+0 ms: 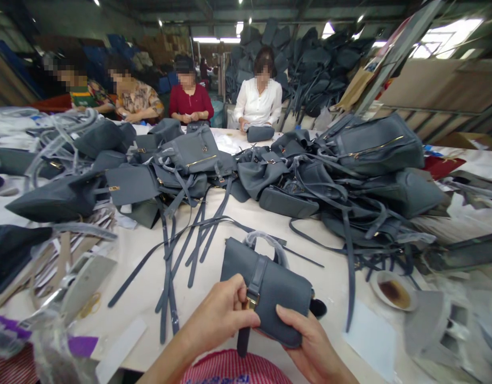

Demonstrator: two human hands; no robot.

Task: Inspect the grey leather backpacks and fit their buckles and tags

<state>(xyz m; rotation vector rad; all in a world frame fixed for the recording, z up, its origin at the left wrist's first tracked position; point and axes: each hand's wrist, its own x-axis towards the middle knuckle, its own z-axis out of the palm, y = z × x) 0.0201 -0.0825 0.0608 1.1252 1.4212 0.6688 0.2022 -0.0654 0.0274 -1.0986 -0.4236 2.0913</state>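
Note:
A small slate-grey handbag (pixel 281 288) is tilted up in front of me at the near side of the table. A strap (pixel 258 272) runs down its flap to a gold clasp (pixel 252 300), and a plastic-wrapped handle (pixel 272 240) arches at its top. My left hand (pixel 230 306) pinches at the clasp, thumb and curled fingers around it; the strap's end (pixel 243 341) hangs below. My right hand (pixel 305 333) grips the bag's lower right corner, thumb on the flap, the other fingers hidden beneath.
Grey bags (pixel 198 152) are heaped across the table's middle, with loose straps (pixel 169 277) trailing toward me. At the right sit a bowl of brown stuff (pixel 393 290) and a white sheet (pixel 371 341). Several co-workers, one in a white shirt (pixel 258 98), sit along the far side.

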